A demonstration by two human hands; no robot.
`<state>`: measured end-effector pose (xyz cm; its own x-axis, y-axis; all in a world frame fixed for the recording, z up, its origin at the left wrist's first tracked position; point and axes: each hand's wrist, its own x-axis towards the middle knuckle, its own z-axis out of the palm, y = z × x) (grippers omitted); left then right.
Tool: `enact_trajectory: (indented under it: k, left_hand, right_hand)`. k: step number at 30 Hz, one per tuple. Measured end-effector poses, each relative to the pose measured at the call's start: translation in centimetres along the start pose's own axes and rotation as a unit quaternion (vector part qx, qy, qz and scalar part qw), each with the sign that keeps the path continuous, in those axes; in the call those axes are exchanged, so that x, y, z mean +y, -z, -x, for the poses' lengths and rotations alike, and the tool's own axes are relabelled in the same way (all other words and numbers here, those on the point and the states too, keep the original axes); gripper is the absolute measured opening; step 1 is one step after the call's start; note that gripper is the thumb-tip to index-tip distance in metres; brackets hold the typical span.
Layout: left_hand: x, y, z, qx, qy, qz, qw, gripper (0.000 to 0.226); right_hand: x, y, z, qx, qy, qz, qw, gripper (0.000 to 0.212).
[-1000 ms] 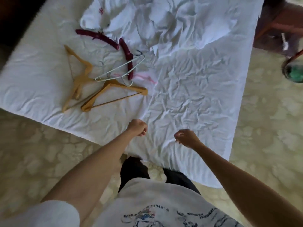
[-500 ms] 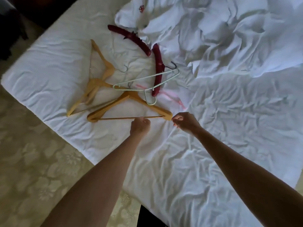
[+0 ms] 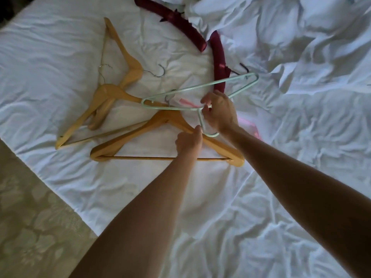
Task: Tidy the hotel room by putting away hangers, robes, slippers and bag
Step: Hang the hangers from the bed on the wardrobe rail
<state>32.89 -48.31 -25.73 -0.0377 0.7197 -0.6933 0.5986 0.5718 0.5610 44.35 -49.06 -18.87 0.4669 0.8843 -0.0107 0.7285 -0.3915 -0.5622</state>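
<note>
Several hangers lie on the white bed. My right hand (image 3: 219,112) grips the pale green wire hanger (image 3: 200,88) at the base of its hook. My left hand (image 3: 188,142) closes on the right arm of the nearest wooden hanger (image 3: 140,135), close under the green hook. Two more wooden hangers (image 3: 118,57) (image 3: 96,109) overlap at the left. Two padded maroon hangers (image 3: 176,21) (image 3: 218,61) lie further back. A pink hanger (image 3: 251,125) shows partly behind my right wrist.
Crumpled white fabric (image 3: 291,37), perhaps robes or bedding, is heaped at the back right of the bed (image 3: 60,47). The bed's edge runs diagonally at the left, with patterned beige carpet (image 3: 30,217) beyond it.
I have leaned in over the bed. Both hands went forward from the sheet's near part to the hangers; the right closed on the green hanger, the left on the nearest wooden one.
</note>
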Motion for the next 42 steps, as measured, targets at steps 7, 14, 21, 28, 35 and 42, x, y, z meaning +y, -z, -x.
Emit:
enact_trajectory:
  k: [7, 14, 21, 28, 35, 42]
  left_hand:
    - [-0.1, -1.2, 1.4, 0.015, -0.002, 0.055, 0.998, 0.037]
    - [-3.2, -1.4, 7.9, 0.016, -0.017, -0.043, 0.999, 0.049]
    - [-5.3, 2.7, 8.1, 0.029, -0.181, -0.154, 0.971, 0.058]
    - [-4.7, 12.9, 3.4, 0.184, -0.322, -0.196, 0.908, 0.027]
    - [-1.0, 12.8, -1.9, 0.028, -0.258, -0.438, 0.861, 0.034]
    - [-0.7, 18.1, 3.6, 0.11, -0.183, -0.349, 0.913, 0.03]
  right_hand:
    - [-2.1, -4.0, -2.1, -0.135, 0.135, 0.116, 0.975, 0.027]
    - [5.7, -1.5, 3.5, -0.103, 0.152, 0.105, 0.977, 0.018]
    - [5.3, 0.5, 8.3, 0.027, 0.045, 0.07, 0.996, 0.025]
    - [-0.5, -1.8, 10.0, -0.087, -0.4, -0.274, 0.87, 0.044]
    - [-1.9, -5.8, 5.2, -0.014, -0.482, -0.426, 0.766, 0.022]
    - [-0.3, 0.9, 9.2, 0.089, -0.421, -0.454, 0.78, 0.017]
